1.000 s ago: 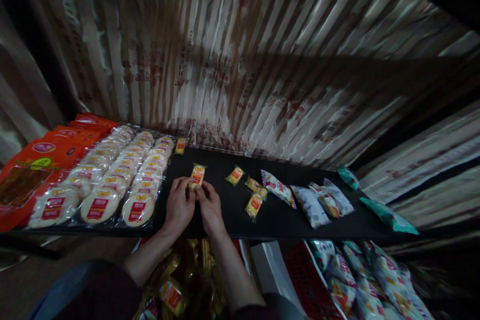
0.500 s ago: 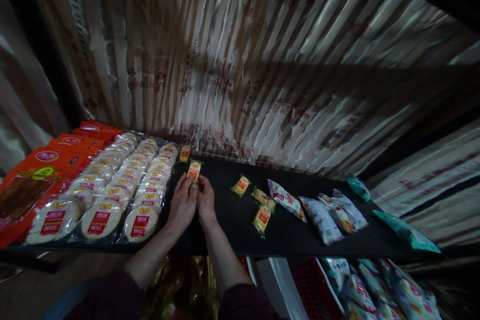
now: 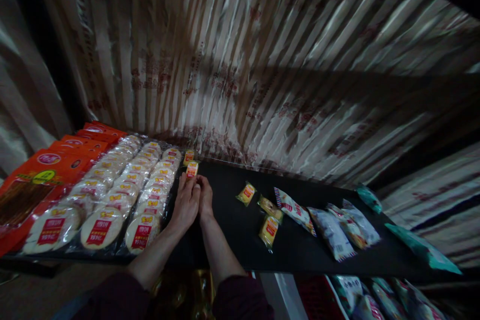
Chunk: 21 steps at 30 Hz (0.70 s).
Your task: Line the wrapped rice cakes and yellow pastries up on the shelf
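Observation:
A small yellow snack packet with a red and orange label is pinched in the fingertips of my left hand. My right hand has its fingers closed against the same packet and the left fingers; part of that grip is hidden. Just behind lies a matching small packet, close to the held one. To the left, rice cracker packs run in overlapping rows, the nearest row beside my left hand. Right of my hands, loose yellow packets lie on the black shelf.
Orange snack bags overlap at the far left. Striped white bags and green bags lie to the right. A wrinkled, printed sheet hangs behind the shelf. Below the front edge, a red basket stands near more bags.
My hands have carried the packet slightly back, nearer the small one behind it. The whole view has shifted a little, so the shelf's contents appear lower and farther right.

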{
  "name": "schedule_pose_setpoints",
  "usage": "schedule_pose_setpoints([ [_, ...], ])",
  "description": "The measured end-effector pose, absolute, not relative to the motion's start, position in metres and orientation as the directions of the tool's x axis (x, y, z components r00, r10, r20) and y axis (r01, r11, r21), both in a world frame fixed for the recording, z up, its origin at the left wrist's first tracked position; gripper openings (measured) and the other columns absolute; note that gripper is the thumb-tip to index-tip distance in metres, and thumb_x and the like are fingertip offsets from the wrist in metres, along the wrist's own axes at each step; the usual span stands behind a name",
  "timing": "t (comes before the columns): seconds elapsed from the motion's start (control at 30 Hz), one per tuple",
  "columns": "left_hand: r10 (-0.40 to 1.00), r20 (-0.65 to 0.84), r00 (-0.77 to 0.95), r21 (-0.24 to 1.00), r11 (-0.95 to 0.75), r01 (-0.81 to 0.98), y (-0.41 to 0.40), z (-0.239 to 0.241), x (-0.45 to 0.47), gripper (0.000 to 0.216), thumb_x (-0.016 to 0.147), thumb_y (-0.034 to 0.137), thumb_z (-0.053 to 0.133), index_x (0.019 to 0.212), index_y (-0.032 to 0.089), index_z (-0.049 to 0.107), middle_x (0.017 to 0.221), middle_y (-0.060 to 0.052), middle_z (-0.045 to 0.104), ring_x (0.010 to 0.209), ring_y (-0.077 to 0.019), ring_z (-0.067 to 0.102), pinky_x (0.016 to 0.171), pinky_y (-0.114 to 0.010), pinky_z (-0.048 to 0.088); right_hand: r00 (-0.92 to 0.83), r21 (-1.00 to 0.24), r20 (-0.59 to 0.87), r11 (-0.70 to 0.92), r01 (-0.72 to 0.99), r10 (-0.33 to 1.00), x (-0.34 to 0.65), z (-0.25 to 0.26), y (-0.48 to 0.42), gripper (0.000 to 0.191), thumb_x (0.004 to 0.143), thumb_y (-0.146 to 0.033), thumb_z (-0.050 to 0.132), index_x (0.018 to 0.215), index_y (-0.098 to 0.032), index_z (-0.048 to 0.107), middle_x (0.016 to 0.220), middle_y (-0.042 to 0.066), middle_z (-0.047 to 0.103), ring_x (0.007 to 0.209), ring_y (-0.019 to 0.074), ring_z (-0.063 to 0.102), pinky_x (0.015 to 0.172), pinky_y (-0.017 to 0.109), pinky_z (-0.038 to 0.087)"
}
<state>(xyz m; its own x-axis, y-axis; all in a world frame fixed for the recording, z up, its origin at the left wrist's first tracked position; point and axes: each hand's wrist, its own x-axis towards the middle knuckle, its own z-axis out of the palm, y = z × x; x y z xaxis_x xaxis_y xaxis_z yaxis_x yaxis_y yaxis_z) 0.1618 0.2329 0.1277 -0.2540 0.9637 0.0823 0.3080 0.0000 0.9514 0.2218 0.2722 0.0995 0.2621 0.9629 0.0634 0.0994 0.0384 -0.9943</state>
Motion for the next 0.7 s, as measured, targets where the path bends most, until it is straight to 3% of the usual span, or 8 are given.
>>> schedule_pose_setpoints([
  [0.23, 0.962, 0.091, -0.259, 0.952, -0.007, 0.306, 0.240, 0.127, 0.158, 0.042, 0.086, 0.028, 0.039, 0.122, 0.015, 0.056, 0.147, -0.009, 0.037, 0.141, -0.0228, 0.016, 0.116, -0.041, 0.013, 0.292, -1.000, 0.013, 0.009, 0.015, 0.956, 0.214, 0.101, 0.282, 0.015, 0.067, -0.025, 0.049, 0.080, -0.022, 0.056, 0.074, -0.002, 0.064, 0.071, 0.0144, 0.061, 0.070, 0.025, 0.049],
  [0.5, 0.990, 0.070, -0.120, 0.946, -0.028, 0.324, 0.245, 0.124, 0.149, 0.044, 0.087, 0.030, 0.036, 0.125, 0.017, 0.054, 0.143, -0.007, 0.043, 0.140, -0.0197, 0.022, 0.116, -0.040, 0.014, 0.194, -0.986, 0.091, 0.061, 0.157, 0.977, 0.213, 0.094, 0.289, 0.012, 0.071, -0.023, 0.047, 0.082, -0.022, 0.051, 0.083, 0.001, 0.065, 0.078, 0.0154, 0.062, 0.075, 0.027, 0.049],
  [0.7, 0.988, 0.080, -0.135, 0.945, -0.032, 0.326, 0.249, 0.124, 0.148, 0.043, 0.084, 0.028, 0.037, 0.121, 0.018, 0.057, 0.137, -0.007, 0.051, 0.135, -0.0198, 0.033, 0.116, -0.041, 0.015, 0.178, -0.975, 0.097, 0.058, 0.213, 0.979, 0.212, 0.094, 0.291, 0.007, 0.076, -0.021, 0.044, 0.080, -0.023, 0.048, 0.080, 0.000, 0.064, 0.075, 0.0142, 0.062, 0.071, 0.025, 0.050],
])
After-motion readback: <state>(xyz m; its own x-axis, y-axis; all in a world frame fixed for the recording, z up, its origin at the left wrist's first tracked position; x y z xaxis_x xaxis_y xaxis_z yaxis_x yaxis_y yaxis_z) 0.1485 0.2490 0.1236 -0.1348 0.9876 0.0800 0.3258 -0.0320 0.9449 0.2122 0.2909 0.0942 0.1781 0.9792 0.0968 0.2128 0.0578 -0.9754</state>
